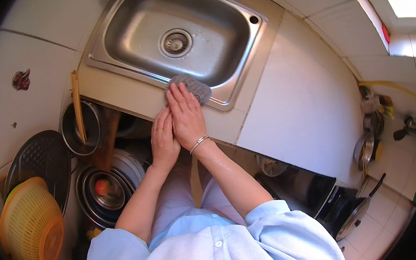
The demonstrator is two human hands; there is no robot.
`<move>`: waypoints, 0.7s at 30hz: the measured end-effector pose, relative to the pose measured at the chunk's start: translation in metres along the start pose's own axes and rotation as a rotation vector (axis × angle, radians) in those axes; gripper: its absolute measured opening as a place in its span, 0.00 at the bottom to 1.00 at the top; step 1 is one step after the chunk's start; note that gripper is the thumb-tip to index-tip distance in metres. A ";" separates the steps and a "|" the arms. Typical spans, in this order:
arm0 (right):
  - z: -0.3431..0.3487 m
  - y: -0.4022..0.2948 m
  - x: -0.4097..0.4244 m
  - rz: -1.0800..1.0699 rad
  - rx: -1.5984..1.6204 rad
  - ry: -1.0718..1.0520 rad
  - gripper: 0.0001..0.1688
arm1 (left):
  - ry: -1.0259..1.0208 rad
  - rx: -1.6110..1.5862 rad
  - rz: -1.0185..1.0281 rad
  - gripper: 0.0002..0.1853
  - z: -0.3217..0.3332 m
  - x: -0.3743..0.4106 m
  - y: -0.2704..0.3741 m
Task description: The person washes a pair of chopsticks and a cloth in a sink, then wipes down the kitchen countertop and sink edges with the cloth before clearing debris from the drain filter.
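Note:
A grey textured cloth lies bunched over the front rim of the stainless steel sink. My right hand, with a silver bangle at the wrist, rests its outstretched fingers on the cloth. My left hand, wearing a gold ring, presses against the side of my right hand; its fingertips are partly covered. Whether the left hand also grips part of the cloth is hidden. Inside the basin, a strainer drain sits among scattered water drops.
A pale countertop stretches right of the sink. At lower left are a yellow plastic colander, nested metal bowls, a dark perforated tray and a pot holding wooden chopsticks. A lidded pan stands at lower right.

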State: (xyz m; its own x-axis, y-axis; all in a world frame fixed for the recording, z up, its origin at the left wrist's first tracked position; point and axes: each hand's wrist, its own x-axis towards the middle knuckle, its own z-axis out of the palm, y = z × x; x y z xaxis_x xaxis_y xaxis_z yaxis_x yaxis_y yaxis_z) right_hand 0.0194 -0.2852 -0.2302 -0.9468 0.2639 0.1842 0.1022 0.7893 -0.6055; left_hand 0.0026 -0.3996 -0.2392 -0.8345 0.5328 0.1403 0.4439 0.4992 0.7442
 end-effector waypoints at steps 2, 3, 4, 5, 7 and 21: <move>-0.010 0.012 -0.015 0.026 -0.084 -0.059 0.29 | -0.138 0.140 0.075 0.28 0.009 -0.009 0.014; -0.013 0.020 -0.031 0.051 -0.082 -0.083 0.29 | -0.202 0.228 0.096 0.28 0.009 -0.018 0.019; -0.026 0.033 -0.048 0.082 -0.103 -0.099 0.30 | -0.285 0.238 0.138 0.29 0.018 -0.021 0.035; -0.039 0.047 -0.066 0.133 -0.124 -0.089 0.30 | -0.353 0.230 0.167 0.30 0.031 -0.025 0.050; -0.065 0.079 -0.100 0.234 -0.190 -0.020 0.30 | -0.394 0.147 0.268 0.31 0.067 -0.028 0.080; -0.102 0.144 -0.090 0.201 -0.209 0.051 0.29 | -0.366 0.093 0.248 0.32 0.125 0.000 0.136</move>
State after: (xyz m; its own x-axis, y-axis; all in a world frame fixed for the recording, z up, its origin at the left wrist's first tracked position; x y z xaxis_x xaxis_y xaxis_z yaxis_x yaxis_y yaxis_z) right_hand 0.1503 -0.1391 -0.2547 -0.8851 0.4500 0.1189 0.3517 0.8140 -0.4624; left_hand 0.1039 -0.2465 -0.2197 -0.5364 0.8422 0.0544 0.6572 0.3763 0.6530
